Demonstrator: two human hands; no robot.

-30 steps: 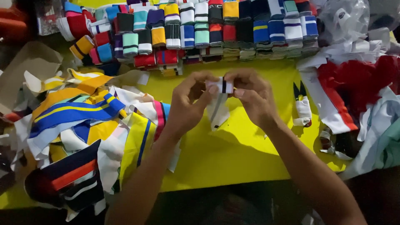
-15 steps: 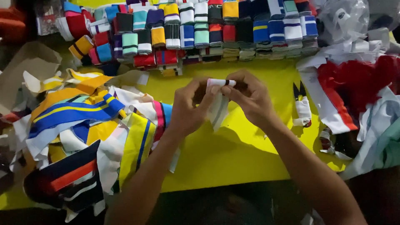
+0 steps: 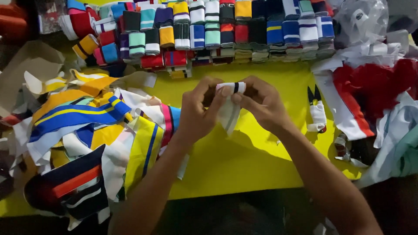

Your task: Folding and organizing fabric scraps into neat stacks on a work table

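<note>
I am seeing a white cloth strip (image 3: 229, 102) with a dark stripe being held above the middle of the yellow tabletop (image 3: 244, 161). Its rolled top end is lying crosswise, left to right, while the loose tail is hanging down and pointing toward me. The left hand (image 3: 200, 109) is pinching the roll's left end with thumb and fingers; the right hand (image 3: 261, 104) is pinching the right end, and the two hands are almost touching. Just right of the right hand, small snips (image 3: 317, 111) with a white wrapped handle are lying with the blades pointing away. A heap of striped strips (image 3: 87, 143) is lying to the left, folded colourful bundles (image 3: 226, 30) are lining the far edge, and a crumpled clear plastic bag (image 3: 361, 17) is sitting at the far right corner above red and white fabric (image 3: 370, 95).
</note>
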